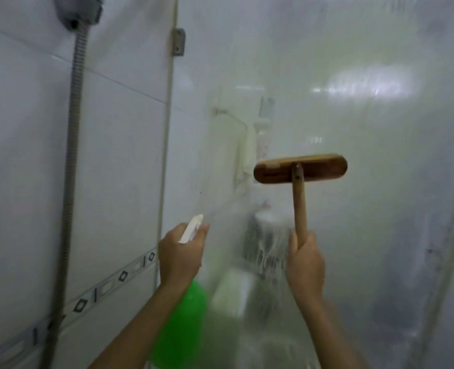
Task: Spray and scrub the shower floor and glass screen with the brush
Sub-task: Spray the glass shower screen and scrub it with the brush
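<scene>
Here, nearest the camera, the left hand [182, 255] is wrapped closed around the neck of a green plastic spray bottle with a cream trigger head [179, 323], one finger on the trigger and the nozzle aimed up at the glass. Just to its right the right hand [304, 265] is closed in a fist round the lower end of a long-handled wooden scrubbing brush with an oblong brown head [300, 169], held upright with the head level against, or just off, the cloudy, streaked glass shower screen [366, 115]; contact cannot be told. Foam runs down the pane between the hands.

To do this pass well, I would mist the dry patch left of the brush head first, then press the bristles flat and work in overlapping strokes from the top down, so runoff carries dirt over unscrubbed glass. Keep clear of the grey metal hinge bracket [178, 41] and the ribbed shower hose [71, 155] on the white tiled wall [21, 155]. The shower floor is out of view.
</scene>
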